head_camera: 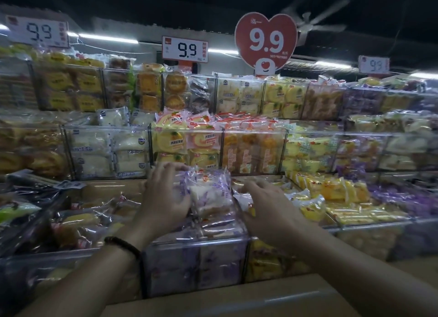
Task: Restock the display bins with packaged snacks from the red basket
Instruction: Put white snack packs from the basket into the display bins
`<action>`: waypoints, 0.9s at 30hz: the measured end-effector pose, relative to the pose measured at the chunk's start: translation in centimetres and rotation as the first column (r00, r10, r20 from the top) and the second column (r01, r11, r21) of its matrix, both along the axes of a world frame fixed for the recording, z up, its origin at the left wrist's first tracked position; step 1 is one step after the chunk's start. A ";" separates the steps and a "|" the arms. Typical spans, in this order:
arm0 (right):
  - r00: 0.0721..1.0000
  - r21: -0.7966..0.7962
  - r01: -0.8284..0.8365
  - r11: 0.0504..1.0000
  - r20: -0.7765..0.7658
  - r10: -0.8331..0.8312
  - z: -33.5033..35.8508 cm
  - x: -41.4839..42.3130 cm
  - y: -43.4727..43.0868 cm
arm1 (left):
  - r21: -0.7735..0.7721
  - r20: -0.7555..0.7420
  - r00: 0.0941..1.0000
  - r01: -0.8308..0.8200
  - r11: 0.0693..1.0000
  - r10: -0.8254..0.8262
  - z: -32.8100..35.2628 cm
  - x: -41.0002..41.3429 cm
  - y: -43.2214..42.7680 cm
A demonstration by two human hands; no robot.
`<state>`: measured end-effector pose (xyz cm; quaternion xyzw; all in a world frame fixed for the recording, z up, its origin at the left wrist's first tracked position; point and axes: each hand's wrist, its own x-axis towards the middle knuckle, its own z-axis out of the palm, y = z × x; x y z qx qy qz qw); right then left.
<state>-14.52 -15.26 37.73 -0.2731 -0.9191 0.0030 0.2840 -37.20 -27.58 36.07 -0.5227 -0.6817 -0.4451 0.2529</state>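
Note:
A clear bin (196,243) in the front row holds purple-and-white packaged snacks. My left hand (166,193) grips the left side of an upright stack of these purple packs (211,198) above the bin. To the right of the stack, my right hand (265,205) lies with spread fingers on the packs at the bin's right edge. The red basket is out of view.
Three tiers of clear bins hold wrapped cakes: yellow packs (336,198) to the right, dark packs (30,198) to the left, orange and white packs behind. Price signs reading 9.9 (265,42) stand above. A brown ledge (237,297) runs along the front.

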 end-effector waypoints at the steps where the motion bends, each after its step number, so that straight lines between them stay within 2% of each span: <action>1: 1.000 -0.002 0.005 1.000 -0.016 -0.005 -0.3 1.5 0.0 | 0.013 -0.029 0.998 0.062 0.998 -0.062 -0.2 2.0 -0.2; 3: 0.999 0.009 0.030 1.000 -0.015 -0.030 -1.1 4.5 -0.1 | -0.060 0.008 0.977 0.213 0.975 -0.213 -1.0 6.4 -0.6; 6: 0.998 -0.035 0.060 0.998 -0.010 -0.061 -3.3 8.9 0.2 | -0.232 0.221 0.896 0.431 0.872 -0.385 -3.2 12.8 -0.1; 8: 0.998 -0.120 0.050 0.992 -0.029 -0.054 -5.3 11.8 0.4 | -0.391 0.333 0.854 0.510 0.766 -0.399 -5.0 16.4 1.1; 10: 0.998 -0.200 0.056 0.978 -0.020 -0.062 -7.6 14.6 0.8 | -0.555 0.439 0.813 0.580 0.596 -0.383 -6.9 19.8 2.6; 12: 0.993 -0.294 0.113 0.949 0.069 -0.097 -10.3 17.1 1.5 | -0.680 0.487 0.794 0.606 0.413 -0.363 -9.6 22.5 4.6; 14: 0.973 -0.386 0.198 0.901 0.192 -0.131 -13.8 19.3 3.0 | -0.776 0.475 0.804 0.574 0.262 -0.357 -13.1 24.7 7.1; 18: 0.919 -0.563 0.333 0.757 0.374 -0.126 -20.9 22.2 5.5 | -0.894 0.394 0.832 0.446 0.048 -0.390 -19.9 27.5 11.4; 20: 0.903 -0.610 0.383 0.693 0.405 -0.142 -25.0 23.4 6.8 | -0.908 0.380 0.835 0.418 0.010 -0.398 -23.3 28.3 13.3; 27: 0.780 -0.686 0.615 0.389 0.603 -0.168 -40.9 26.0 11.8 | -0.890 0.418 0.848 0.454 0.039 -0.325 -32.0 28.4 18.5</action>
